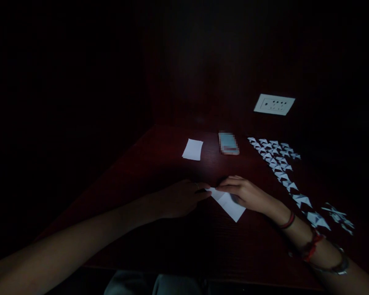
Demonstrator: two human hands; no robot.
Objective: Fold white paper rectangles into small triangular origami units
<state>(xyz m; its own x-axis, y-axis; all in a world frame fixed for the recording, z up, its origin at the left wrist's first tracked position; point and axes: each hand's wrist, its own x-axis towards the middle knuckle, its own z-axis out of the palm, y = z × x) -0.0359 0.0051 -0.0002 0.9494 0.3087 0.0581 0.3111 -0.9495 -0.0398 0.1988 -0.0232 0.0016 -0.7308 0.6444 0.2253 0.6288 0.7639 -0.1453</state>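
A white sheet of paper [233,207] with a crease across it lies slanted on the dark red table. My left hand [184,199], a ring on one finger, pinches the paper's far left corner between thumb and forefinger. From the other side, my right hand [247,193] has its fingertips on the same end of the paper, close to the left fingertips. Its palm hides part of the sheet's right edge. Beyond the hands a small stack of white paper [192,150] lies flat.
Rows of folded white paper pieces [283,177] run along the table's right side. Nearer sits a small pile of thin paper bits [338,217]. A phone-like pixelated object [228,143] lies at the back. A white socket panel [274,104] is on the back wall. The surroundings are dark.
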